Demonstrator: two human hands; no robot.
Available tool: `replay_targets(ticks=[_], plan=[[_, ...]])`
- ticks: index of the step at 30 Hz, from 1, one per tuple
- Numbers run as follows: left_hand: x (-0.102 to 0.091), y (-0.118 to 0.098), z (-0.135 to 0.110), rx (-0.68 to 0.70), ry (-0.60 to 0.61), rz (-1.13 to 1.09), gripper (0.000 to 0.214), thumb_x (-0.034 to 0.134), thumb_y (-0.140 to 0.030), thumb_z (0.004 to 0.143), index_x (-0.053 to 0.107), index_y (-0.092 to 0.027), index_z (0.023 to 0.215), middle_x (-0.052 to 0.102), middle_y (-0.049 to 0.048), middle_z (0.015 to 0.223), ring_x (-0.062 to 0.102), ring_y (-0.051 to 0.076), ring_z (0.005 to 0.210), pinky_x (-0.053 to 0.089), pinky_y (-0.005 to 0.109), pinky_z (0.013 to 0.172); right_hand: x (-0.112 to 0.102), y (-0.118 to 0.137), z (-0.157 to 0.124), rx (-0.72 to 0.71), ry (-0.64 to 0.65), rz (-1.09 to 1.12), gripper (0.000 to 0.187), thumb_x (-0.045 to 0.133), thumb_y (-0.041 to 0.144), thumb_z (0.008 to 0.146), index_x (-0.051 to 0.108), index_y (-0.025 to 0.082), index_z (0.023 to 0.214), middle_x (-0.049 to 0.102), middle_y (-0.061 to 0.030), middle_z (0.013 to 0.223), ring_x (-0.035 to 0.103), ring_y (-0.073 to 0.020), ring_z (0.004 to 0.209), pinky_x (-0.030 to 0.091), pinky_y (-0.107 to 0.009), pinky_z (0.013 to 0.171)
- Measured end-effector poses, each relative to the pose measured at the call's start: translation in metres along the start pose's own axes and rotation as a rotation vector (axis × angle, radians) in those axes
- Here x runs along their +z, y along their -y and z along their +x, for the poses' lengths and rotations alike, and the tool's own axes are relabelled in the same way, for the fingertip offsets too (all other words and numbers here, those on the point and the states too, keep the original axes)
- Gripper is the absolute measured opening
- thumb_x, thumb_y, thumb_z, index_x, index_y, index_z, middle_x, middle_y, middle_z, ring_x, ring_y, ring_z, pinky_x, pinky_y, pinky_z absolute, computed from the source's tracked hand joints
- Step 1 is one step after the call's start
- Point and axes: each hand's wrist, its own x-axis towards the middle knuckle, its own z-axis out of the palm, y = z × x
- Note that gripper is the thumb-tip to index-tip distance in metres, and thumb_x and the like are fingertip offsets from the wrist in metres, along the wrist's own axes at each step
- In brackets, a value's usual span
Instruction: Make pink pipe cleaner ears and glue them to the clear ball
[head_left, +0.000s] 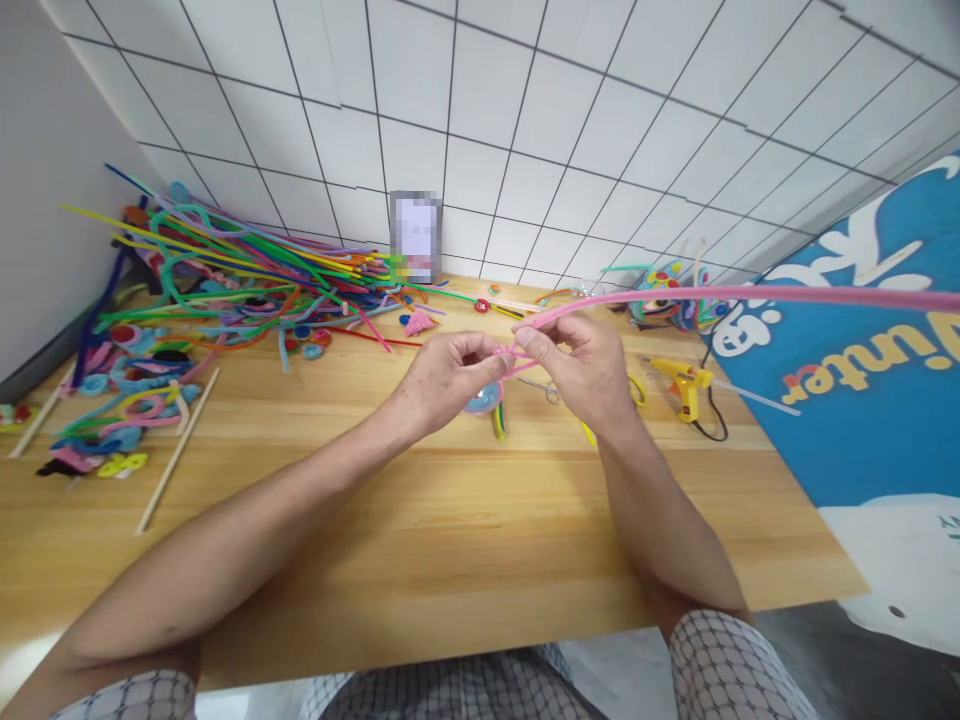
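My left hand (448, 375) and my right hand (581, 368) meet above the middle of the wooden table (420, 540). Both pinch one end of a long pink pipe cleaner (750, 294), which runs from my fingers up and off to the right edge of the view. The fingers of both hands are closed on it. Under my hands lies a small blue coiled piece (484, 400), partly hidden. A pair of scissors with yellow handles (636, 392) lies just behind my right hand.
A big heap of coloured pipe cleaners (247, 285) fills the table's back left. Coiled pieces and wooden sticks (177, 450) lie at the left. A yellow glue gun (684, 382) sits at the right, near a blue board (870, 390). Colourful finished pieces (664, 295) stand by the tiled wall.
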Motion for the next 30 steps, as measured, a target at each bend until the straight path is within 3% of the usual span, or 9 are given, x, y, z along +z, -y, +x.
replay_targets(ticks=[8,16,22,30], plan=[[-0.001,-0.003,0.001,-0.004,-0.070,-0.011,0.034,0.079,-0.048,0.078,0.069,-0.016,0.070,0.063,0.0008,0.067,0.048,0.011,0.060,0.036,0.025,0.056,0.001,-0.002,0.000,-0.116,-0.022,-0.056,0.016,0.075,0.031,0.097,0.081,0.023,0.084,0.081,-0.0015,0.084,0.072,-0.0196,0.078,0.056,-0.034,0.072],[-0.004,-0.009,0.002,-0.050,-0.131,-0.129,0.036,0.087,-0.048,0.069,0.074,-0.016,0.078,0.061,-0.0024,0.064,0.046,0.009,0.056,0.036,0.025,0.054,0.002,-0.007,-0.001,-0.388,-0.009,-0.133,0.009,0.075,0.026,0.101,0.082,0.030,0.099,0.084,-0.0024,0.105,0.078,-0.0243,0.105,0.062,-0.046,0.099],[-0.009,-0.002,0.006,-0.024,-0.059,-0.266,0.030,0.084,-0.044,0.079,0.071,-0.018,0.069,0.054,-0.0031,0.055,0.043,0.009,0.051,0.031,0.025,0.051,0.000,-0.012,0.000,-0.478,-0.060,-0.262,0.009,0.076,0.030,0.100,0.084,0.031,0.105,0.082,-0.0054,0.114,0.077,-0.0256,0.108,0.062,-0.046,0.099],[-0.009,-0.009,0.006,-0.077,-0.016,-0.403,0.038,0.095,-0.049,0.067,0.072,-0.018,0.070,0.056,-0.0020,0.059,0.042,0.008,0.050,0.030,0.025,0.049,0.000,-0.016,0.000,-0.410,-0.040,-0.213,0.012,0.077,0.041,0.097,0.086,0.035,0.103,0.079,-0.0097,0.121,0.073,-0.0299,0.109,0.064,-0.050,0.088]])
